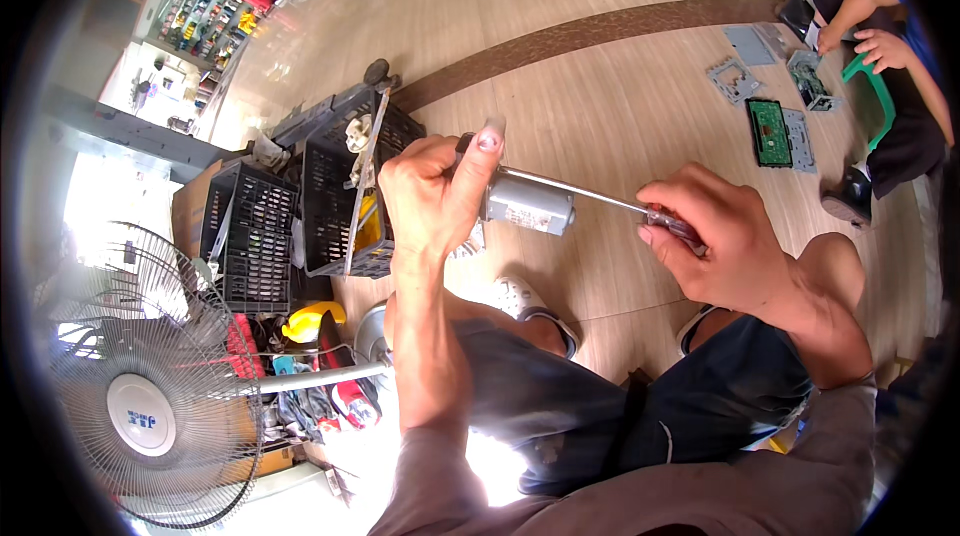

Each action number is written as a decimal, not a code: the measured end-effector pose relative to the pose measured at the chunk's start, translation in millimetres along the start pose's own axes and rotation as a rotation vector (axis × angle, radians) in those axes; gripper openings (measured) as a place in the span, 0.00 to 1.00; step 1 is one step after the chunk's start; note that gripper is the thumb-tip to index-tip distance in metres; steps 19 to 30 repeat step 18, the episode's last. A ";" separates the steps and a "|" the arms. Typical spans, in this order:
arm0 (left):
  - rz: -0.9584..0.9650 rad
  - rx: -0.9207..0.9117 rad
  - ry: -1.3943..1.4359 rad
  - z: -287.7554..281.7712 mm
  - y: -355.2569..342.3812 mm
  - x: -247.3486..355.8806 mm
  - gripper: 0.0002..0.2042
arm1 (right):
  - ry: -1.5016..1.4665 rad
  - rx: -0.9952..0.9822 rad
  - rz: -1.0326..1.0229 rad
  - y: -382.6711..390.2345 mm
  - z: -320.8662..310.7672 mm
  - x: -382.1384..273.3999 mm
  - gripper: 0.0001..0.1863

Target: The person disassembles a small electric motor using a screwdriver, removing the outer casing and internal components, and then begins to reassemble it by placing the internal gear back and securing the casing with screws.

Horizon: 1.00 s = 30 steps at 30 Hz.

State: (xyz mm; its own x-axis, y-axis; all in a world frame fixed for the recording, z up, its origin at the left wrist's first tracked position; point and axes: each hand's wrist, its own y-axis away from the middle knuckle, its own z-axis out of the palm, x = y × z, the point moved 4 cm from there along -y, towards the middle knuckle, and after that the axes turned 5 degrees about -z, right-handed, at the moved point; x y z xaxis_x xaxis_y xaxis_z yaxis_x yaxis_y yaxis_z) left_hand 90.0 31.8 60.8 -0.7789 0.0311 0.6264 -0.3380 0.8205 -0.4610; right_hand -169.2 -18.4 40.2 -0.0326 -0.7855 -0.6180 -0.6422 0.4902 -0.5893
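Observation:
My left hand point(437, 191) is closed around one end of a small silver cylindrical motor point(531, 206), with the thumb pointing up. The motor's bare body sticks out to the right of the fist. In my right hand point(722, 236) is a screwdriver point(668, 223), its dark handle gripped between thumb and fingers. Its long metal shaft reaches left above the motor to the part beside my left thumb. Whether the tip sits in a screw is hidden there.
Black plastic crates point(335, 176) with assorted parts stand to the left, behind a standing fan point(140, 416). At the far right, another person's hands point(880, 48) work near a green circuit board point(769, 133) and grey metal pieces on the floor. A yellow object point(313, 321) lies near the fan.

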 end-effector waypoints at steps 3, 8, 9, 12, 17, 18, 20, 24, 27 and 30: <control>-0.041 0.004 -0.042 3.4 -0.6 -2.1 0.23 | 0.418 0.021 -0.256 4.3 -0.6 -8.5 0.16; -0.017 -0.023 -0.020 4.8 -0.3 1.4 0.21 | -0.370 -0.096 0.331 12.3 5.3 17.6 0.14; -0.020 -0.025 -0.021 5.3 2.7 0.1 0.21 | -0.373 -0.098 0.334 5.9 -1.8 18.4 0.14; -0.010 -0.011 0.109 3.7 5.7 0.6 0.20 | -1.140 -0.256 1.016 6.3 -3.6 23.0 0.15; 0.017 -0.016 -0.023 4.2 0.7 7.6 0.20 | -0.539 -0.159 0.418 2.8 -5.0 20.8 0.14; -0.005 -0.018 -0.038 4.7 1.0 5.5 0.20 | -0.539 -0.157 0.418 2.9 -5.3 20.7 0.14; -0.005 -0.018 -0.038 4.7 1.0 5.5 0.20 | -0.539 -0.157 0.418 2.9 -5.3 20.7 0.14; -0.005 -0.018 -0.038 4.7 1.0 5.5 0.20 | -0.539 -0.157 0.418 2.9 -5.3 20.7 0.14; -0.005 -0.018 -0.038 4.7 1.0 5.5 0.20 | -0.539 -0.157 0.418 2.9 -5.3 20.7 0.14; -0.005 -0.018 -0.038 4.7 1.0 5.5 0.20 | -0.539 -0.157 0.418 2.9 -5.3 20.7 0.14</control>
